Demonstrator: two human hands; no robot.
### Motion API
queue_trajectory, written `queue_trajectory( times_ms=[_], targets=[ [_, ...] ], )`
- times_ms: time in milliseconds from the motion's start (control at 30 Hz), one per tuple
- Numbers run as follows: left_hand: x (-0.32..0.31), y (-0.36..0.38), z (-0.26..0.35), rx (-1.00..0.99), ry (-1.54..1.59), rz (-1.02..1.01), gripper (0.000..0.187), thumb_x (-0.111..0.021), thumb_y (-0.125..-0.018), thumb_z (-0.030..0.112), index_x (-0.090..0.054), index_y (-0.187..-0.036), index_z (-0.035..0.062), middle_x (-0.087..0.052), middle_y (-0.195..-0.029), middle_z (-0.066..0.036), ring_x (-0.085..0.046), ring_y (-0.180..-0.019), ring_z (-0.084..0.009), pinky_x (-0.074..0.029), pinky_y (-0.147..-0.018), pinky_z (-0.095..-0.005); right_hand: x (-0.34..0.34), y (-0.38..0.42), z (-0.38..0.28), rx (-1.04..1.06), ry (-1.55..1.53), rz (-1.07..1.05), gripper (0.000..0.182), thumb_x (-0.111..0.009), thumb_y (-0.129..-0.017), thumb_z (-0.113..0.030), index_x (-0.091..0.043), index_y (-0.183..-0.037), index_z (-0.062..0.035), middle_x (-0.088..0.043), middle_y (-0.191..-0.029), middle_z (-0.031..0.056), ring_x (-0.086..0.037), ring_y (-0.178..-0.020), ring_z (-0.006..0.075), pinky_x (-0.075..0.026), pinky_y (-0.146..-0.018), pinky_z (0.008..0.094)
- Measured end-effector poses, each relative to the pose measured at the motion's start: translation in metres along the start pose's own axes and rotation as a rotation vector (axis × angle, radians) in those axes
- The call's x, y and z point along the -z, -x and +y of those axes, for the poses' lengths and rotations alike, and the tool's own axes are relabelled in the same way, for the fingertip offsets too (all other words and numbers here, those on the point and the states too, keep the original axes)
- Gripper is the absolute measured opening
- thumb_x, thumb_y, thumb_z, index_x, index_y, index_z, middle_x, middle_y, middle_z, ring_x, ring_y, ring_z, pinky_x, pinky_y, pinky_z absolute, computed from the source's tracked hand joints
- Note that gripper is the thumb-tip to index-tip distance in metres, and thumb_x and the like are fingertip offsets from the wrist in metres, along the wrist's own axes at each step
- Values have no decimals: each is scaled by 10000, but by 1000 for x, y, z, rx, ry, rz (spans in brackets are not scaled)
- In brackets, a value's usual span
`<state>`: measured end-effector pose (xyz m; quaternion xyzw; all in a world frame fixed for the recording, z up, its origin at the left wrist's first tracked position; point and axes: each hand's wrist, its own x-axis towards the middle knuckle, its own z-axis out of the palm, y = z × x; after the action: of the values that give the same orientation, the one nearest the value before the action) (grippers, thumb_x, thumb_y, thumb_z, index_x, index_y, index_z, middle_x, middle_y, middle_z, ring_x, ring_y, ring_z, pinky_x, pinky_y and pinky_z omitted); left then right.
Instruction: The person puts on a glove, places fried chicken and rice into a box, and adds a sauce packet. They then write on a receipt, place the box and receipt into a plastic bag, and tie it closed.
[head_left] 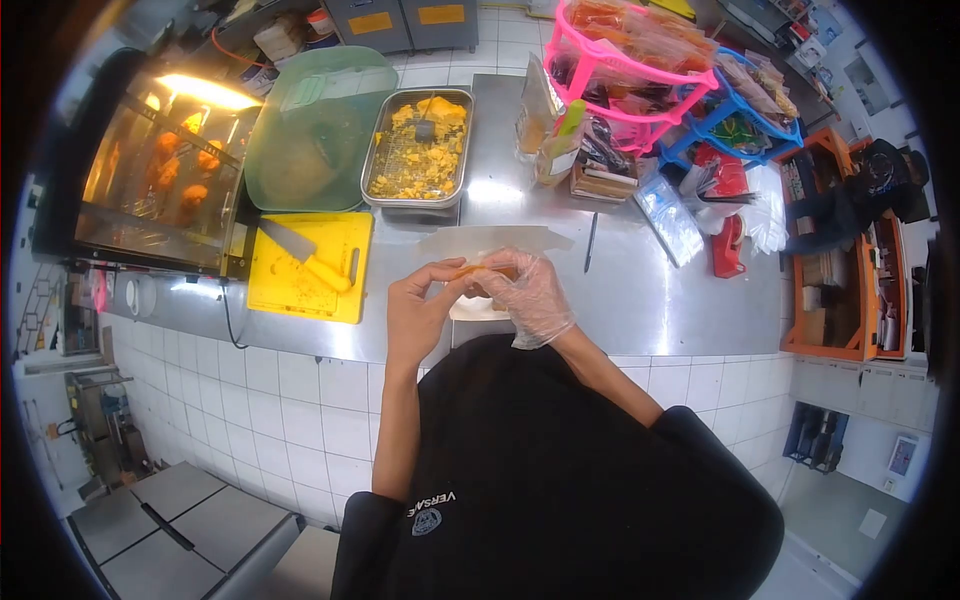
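Over the steel table, my left hand (425, 300) is bare, its thumb and fingers closed in a pinch. My right hand (530, 298), in a clear plastic glove, is closed opposite it. Between the fingertips of both is a small orange-brown thing (508, 271); the fingers cover much of it, and its kind cannot be made out. Beneath the hands lies a pale sheet that looks like paper (478, 309). A greyish translucent sheet (540, 237) is flat on the table just beyond them.
To the left, a knife (290, 240) with a yellow handle lies on a yellow cutting board (262, 290), beside a lit display warmer (150, 175). Behind are a green lid (300, 150) and a metal tray (375, 190) of yellow food. Pink (640, 130) and blue baskets (735, 120) hold packets.
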<state>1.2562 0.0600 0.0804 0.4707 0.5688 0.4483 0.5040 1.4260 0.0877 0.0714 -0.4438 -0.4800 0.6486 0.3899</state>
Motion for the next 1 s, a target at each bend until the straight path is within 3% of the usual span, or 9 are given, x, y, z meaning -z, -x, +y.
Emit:
queue_trajectory(
  times_ms=[167,367,567,1000],
  targets=[
    [0,4,6,-23,-57,-1,141,-716,-871,77,-730,-971,-21,-732,-933,-108,-645,-1053,-191,-467,-929,-317,2,-1,9,104,47,-24,117,-652,-890,-54,-690,-962,30,-673,-942,53,-654,-853,122,-532,-808,261],
    [-1,2,-6,-6,21,-31,167,-720,-882,107,-720,-989,-22,-723,-1031,-120,-643,-974,-144,-472,-893,-277,3,0,2,40,49,-5,114,-656,-891,-76,-713,-929,16,-674,-926,49,-641,-853,116,-515,-799,269],
    [0,3,0,-26,-70,59,165,-731,-872,119,-714,-958,-21,-717,-1059,-148,-646,-997,-169,-473,-901,-296,19,2,6,203,205,15,128,-687,-884,-100,-719,-919,19,-682,-892,53,-627,-822,112,-510,-770,269],
    [-5,3,-3,-22,64,6,178,-723,-874,86,-692,-1017,-16,-692,-1073,-127,-623,-1029,-172,-436,-984,-310,28,6,3,101,80,-41,159,-705,-897,-140,-735,-944,9,-673,-917,62,-626,-825,128,-524,-774,269]
  ],
)
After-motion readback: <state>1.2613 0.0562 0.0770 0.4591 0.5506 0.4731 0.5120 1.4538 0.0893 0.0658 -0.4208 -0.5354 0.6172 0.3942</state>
